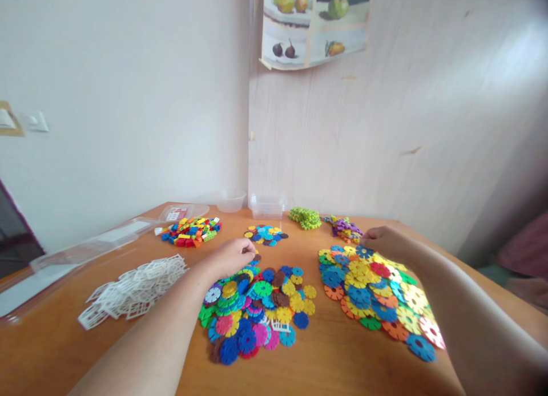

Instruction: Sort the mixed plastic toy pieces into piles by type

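Observation:
My left hand (234, 255) is closed, its fingertips curled down at the far edge of a mixed pile of small notched plastic discs (262, 289). Whatever those fingers pinch is hidden; a brown disc (256, 258) lies right beside them. On the other side, my right hand (384, 239) has its fingers pinched together at the top of a dark blue notched disc (365, 252). This disc is at the far edge of a pile of larger flower-shaped discs (359, 296). A few white lattice pieces (278, 326) lie among the smaller discs.
White lattice pieces (132, 290) are heaped at left, behind them colourful building blocks (190, 231). Further back are a small disc pile (265, 235), green pieces (304, 217) and purple pieces (346, 227). Clear plastic containers (268, 206) and lids (92, 245) line the table's back and left.

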`<state>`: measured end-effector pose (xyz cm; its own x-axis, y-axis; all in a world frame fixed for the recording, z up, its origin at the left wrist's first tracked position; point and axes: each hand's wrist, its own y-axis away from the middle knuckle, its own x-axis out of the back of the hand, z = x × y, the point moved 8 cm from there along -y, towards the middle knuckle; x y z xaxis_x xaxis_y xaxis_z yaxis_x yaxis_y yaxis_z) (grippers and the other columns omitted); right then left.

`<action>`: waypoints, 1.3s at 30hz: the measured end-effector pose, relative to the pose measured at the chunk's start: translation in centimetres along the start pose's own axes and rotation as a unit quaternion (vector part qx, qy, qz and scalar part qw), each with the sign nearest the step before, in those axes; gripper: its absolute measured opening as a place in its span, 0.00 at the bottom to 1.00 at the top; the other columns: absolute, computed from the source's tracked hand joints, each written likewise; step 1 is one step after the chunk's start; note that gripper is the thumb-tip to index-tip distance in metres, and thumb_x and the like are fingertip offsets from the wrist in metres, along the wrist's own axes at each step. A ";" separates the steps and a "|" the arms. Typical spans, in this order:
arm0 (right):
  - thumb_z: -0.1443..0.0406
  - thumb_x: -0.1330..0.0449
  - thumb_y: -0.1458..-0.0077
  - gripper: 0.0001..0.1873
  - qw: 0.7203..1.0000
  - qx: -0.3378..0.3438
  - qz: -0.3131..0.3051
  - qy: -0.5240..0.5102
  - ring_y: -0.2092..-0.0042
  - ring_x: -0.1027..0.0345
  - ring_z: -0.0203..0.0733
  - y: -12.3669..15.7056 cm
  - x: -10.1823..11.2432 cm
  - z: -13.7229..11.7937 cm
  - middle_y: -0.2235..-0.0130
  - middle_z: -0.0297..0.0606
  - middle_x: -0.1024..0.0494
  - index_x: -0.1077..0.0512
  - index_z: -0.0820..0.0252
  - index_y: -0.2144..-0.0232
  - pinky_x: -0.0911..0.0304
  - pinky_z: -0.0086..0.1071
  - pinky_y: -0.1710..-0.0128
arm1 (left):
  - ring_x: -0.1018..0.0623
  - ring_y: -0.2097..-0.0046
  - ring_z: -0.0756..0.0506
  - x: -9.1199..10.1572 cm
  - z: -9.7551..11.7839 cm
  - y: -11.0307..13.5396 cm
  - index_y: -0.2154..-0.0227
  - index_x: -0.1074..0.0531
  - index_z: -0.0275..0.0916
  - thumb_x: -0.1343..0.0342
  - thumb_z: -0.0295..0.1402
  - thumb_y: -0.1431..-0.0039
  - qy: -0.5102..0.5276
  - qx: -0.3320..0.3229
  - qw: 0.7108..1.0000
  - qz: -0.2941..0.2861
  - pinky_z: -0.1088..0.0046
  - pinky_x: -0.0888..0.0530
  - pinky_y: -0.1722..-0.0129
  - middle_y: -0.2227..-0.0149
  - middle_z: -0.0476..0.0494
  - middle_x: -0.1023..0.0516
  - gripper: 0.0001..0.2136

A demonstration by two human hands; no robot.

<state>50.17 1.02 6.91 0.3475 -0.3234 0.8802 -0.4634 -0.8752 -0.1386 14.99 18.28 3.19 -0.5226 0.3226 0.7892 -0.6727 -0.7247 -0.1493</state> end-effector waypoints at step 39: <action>0.56 0.40 0.43 0.12 0.922 0.385 -0.025 0.020 0.48 0.37 0.49 10.9 -12.0 -21.9 0.51 0.39 0.25 0.22 0.52 0.60 0.42 0.42 0.50 | 0.23 0.64 0.45 -0.6 0.6 0.1 0.65 0.25 0.39 0.48 0.39 0.46 0.021 -0.017 0.999 -0.023 0.74 0.31 0.66 0.66 0.47 0.20 0.12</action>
<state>23.11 3.21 4.80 0.3144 -0.2748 0.9086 0.2746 -0.8900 -0.3641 15.56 17.63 3.08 -0.5113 0.3812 0.7702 -0.7142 -0.6870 -0.1341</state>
